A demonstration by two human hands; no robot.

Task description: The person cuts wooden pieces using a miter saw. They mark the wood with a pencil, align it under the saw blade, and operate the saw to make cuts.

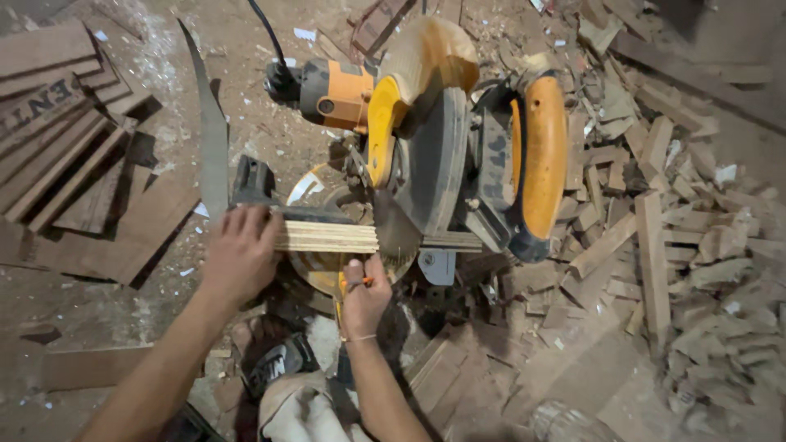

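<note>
A yellow and grey mitre saw (442,155) stands on the dusty floor, its round blade (401,237) lowered close to a pale plywood strip (326,236) lying across the saw's base. My left hand (241,252) presses flat on the left end of that strip. My right hand (364,293) is closed around a small orange pencil-like thing just below the strip, near the blade. The saw's orange handle (542,155) is free of any hand.
A heap of cut wood offcuts (655,245) lies to the right. Stacked dark boards (65,139) lie at the left, with a long curved metal blade (213,139) beside them. The saw's black cable (266,33) runs away at the top. Sawdust covers the ground.
</note>
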